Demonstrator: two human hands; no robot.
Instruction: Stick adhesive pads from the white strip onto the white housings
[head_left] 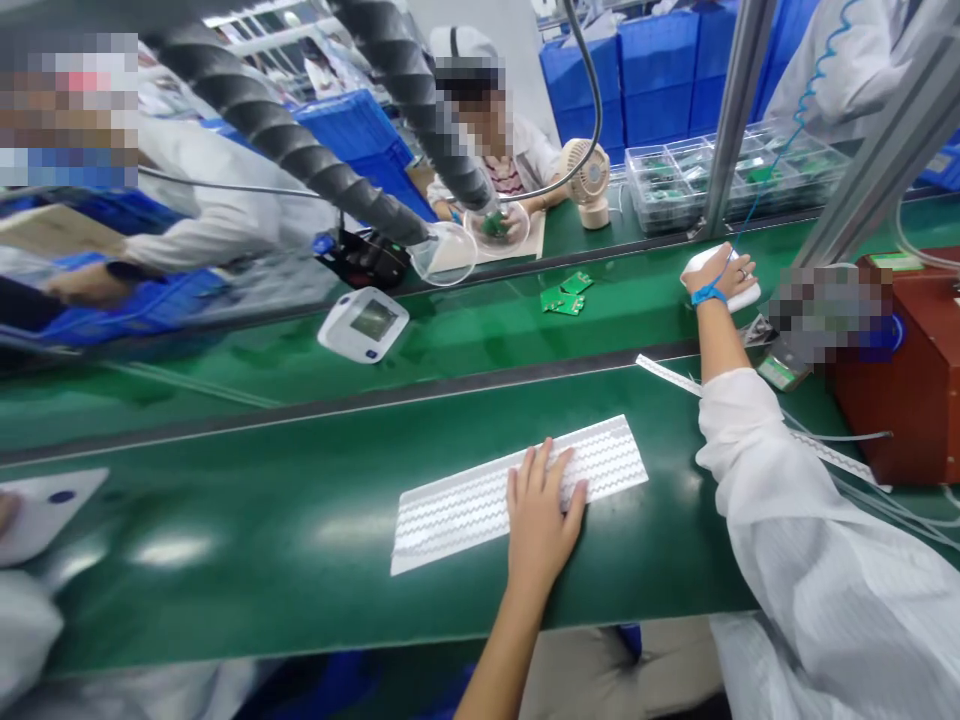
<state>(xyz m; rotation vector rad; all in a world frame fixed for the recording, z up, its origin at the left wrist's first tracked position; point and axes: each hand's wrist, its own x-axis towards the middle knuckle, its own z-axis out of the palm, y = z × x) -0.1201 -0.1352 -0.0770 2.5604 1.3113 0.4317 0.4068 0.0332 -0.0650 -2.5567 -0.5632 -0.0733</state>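
Note:
My left hand (541,515) lies flat with fingers spread on a white sheet of labels (457,518) printed with rows of wavy dark lines. The sheet rests at a slant on the green work surface. Farther out to the right, my right hand (726,275), with a blue wrist strap (708,292), grips a white rounded device (744,298) from above on the green conveyor. The hand covers much of that device, so its face is hidden. A narrow printed strip (667,374) lies beside my right forearm.
A white monitor with a screen (364,325) and green circuit boards (566,294) lie on the conveyor (480,330). A reddish-brown box (900,390) with cables stands right. Co-workers sit opposite and left; one hand touches a white casing (52,510). Two ribbed ducts (300,140) hang overhead.

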